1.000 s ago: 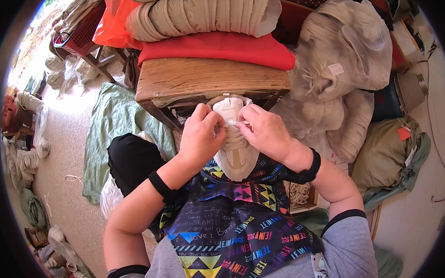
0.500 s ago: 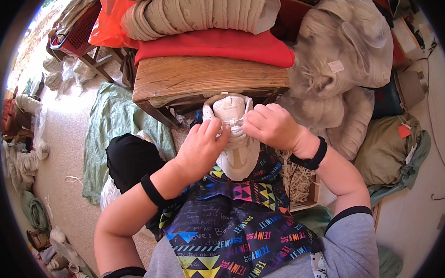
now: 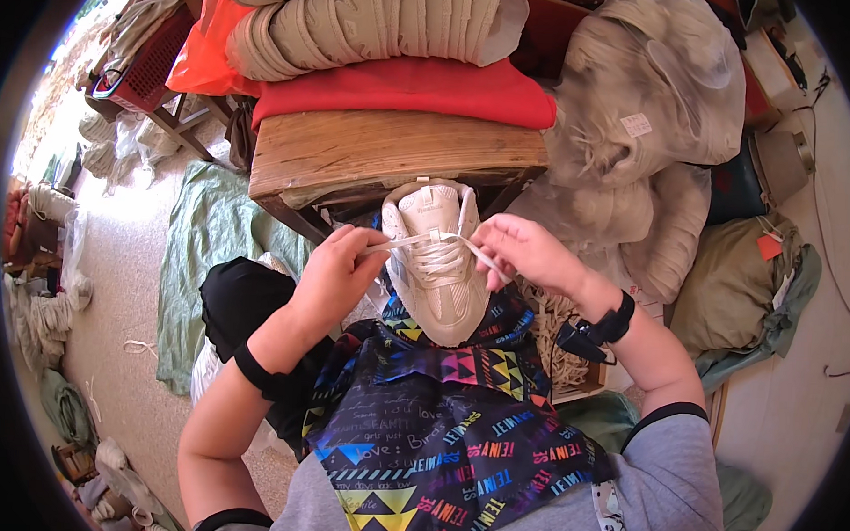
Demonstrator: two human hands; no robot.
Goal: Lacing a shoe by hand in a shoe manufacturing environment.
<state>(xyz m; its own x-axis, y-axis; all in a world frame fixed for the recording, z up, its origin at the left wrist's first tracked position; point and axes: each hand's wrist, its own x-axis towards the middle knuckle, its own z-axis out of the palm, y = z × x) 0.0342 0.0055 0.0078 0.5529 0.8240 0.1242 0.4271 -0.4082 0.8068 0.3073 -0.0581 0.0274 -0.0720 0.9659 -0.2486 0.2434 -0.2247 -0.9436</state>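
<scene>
A cream-white sneaker [image 3: 437, 266] rests upright on my lap, on a dark apron with bright geometric patterns [image 3: 443, 425]. A flat white shoelace [image 3: 433, 237] runs across its upper eyelets. My left hand [image 3: 339, 267] pinches the lace's left end and pulls it outward. My right hand [image 3: 516, 251] pinches the right end beside the shoe. Both wrists wear black bands.
A wooden bench [image 3: 391, 152] stands just beyond the shoe, bearing a red cushion [image 3: 412, 89] and stacked beige soles [image 3: 368, 20]. Clear plastic bags of pale material [image 3: 646, 105] pile up at the right. A green cloth [image 3: 210, 249] lies on the floor at left.
My hands have parted from over the shoe's tongue, each drawing a lace end sideways, so the shoe's top is now uncovered.
</scene>
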